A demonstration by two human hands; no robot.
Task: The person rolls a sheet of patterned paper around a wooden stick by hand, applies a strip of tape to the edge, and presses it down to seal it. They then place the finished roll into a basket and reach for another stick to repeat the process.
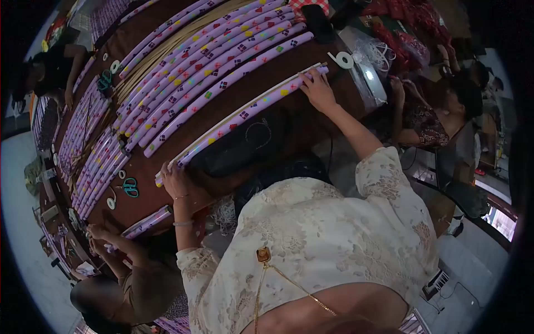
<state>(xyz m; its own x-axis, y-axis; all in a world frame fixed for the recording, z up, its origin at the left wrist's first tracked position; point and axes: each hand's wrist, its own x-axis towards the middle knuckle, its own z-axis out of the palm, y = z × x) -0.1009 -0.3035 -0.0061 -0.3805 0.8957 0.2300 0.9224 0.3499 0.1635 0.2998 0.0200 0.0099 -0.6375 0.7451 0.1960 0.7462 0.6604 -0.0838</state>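
Note:
A long purple gift-wrap roll (245, 116), printed with small coloured shapes, lies slantwise in front of me, a pale strip along its far side. My left hand (174, 177) closes round its near-left end. At the far-right end my right hand (319, 92) grips it, the fingers bent over the top. The undersides of both grips are hidden. Just below the roll lies a black cloth or bag (236, 146). Many similar purple rolls (222, 53) lie side by side beyond it.
Teal scissors (130, 187) and a roll of white tape (112, 202) lie left; another tape roll (344, 59) and a black phone-like object (317, 23) lie at the far right. Co-workers sit at the lower left (147, 292), upper left (55, 69) and right (428, 114).

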